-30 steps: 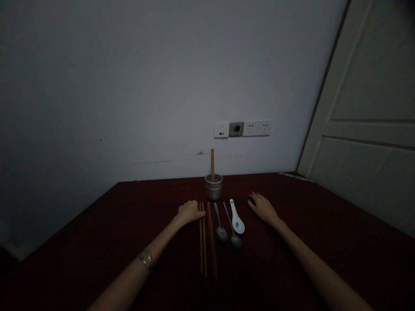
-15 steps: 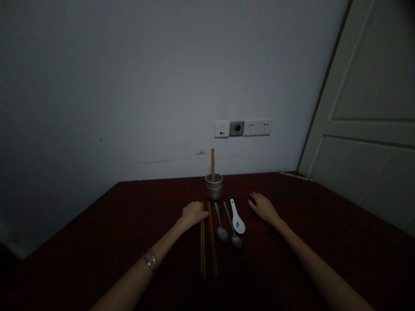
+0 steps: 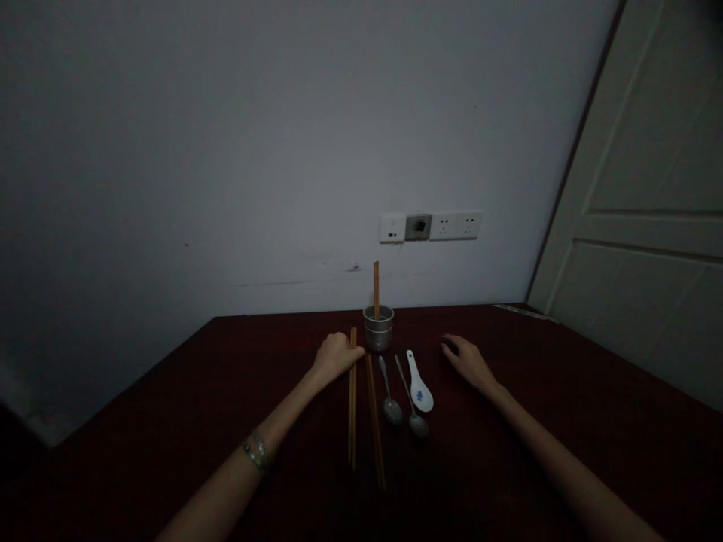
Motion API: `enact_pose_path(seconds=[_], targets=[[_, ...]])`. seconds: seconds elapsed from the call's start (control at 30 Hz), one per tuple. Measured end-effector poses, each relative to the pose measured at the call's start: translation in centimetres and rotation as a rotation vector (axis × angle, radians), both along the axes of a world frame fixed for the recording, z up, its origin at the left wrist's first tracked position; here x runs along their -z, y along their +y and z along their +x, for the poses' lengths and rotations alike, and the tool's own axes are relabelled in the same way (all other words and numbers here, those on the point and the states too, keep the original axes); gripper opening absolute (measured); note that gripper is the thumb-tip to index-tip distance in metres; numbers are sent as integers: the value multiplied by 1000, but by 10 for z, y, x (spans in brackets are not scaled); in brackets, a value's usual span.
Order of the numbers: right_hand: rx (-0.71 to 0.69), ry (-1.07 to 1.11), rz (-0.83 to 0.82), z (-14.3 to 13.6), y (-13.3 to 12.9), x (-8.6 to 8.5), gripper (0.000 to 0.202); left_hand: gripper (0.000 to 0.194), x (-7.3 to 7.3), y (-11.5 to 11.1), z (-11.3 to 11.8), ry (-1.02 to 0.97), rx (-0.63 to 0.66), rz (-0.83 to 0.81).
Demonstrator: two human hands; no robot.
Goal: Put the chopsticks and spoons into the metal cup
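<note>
My left hand (image 3: 337, 355) is closed round the upper part of a pair of wooden chopsticks (image 3: 352, 406), whose lower ends point toward me. Just right of them, a second pair of chopsticks (image 3: 376, 429) lies on the dark red table. Beside that pair are a metal spoon (image 3: 392, 410), a longer metal spoon (image 3: 418, 426) and a white spoon with a blue mark (image 3: 421, 394). A metal cup (image 3: 378, 333) stands behind them with chopsticks (image 3: 376, 290) upright in it. My right hand (image 3: 466, 358) rests on the table right of the white spoon, fingers loosely bent and apart, holding nothing.
The table (image 3: 226, 354) meets a pale wall (image 3: 282, 150) at its back edge. Sockets and a switch (image 3: 443, 226) sit on the wall above the cup. A panelled door (image 3: 644, 226) stands at the right.
My left hand has moved slightly away from me, and its chopsticks have shifted toward the back of the table, ahead of the other pair. The whole view has shifted slightly.
</note>
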State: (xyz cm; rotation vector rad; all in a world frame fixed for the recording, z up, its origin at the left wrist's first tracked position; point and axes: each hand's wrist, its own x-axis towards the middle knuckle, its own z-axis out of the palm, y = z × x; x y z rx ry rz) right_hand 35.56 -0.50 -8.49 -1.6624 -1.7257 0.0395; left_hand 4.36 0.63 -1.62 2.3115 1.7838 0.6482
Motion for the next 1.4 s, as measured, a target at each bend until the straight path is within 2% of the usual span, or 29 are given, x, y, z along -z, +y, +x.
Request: enact_pose_path(seconds=[0.1,0.2,0.3,0.4,0.5,0.6,0.8,0.93,1.03,1.17,1.27,1.4], targets=[[-28,269,23,-23,-7,-37,30,23,-24,-8,-2,-117,15,123],[-324,694,-97,-67,-25,-76,28,19,-43,-22,-1,-237,55,209],[-557,920,-334,-115,-49,-96,36,20,-54,-38,3,-320,98,269],[-666,953,-466,-152,-69,-92,45,20,-58,-50,7,-355,122,306],[-696,930,-465,-171,-80,-81,42,20,-59,-57,10,-345,134,331],[-683,922,-460,-177,-84,-77,39,20,-59,-59,12,-322,135,348],[-630,889,-425,-178,-90,-84,33,20,-57,-60,12,-316,146,375],[-668,871,-413,-174,-90,-87,30,18,-63,-63,11,-399,226,346],[-737,890,-439,-166,-88,-91,34,19,-68,-62,10,-637,346,204],[-865,874,-529,-155,-87,-97,39,27,-75,-61,9,-991,505,-129],[-903,829,-562,-151,-87,-97,38,27,-80,-63,8,-1083,522,-234],[-891,821,-564,-153,-84,-91,39,26,-83,-69,8,-1094,507,-259]])
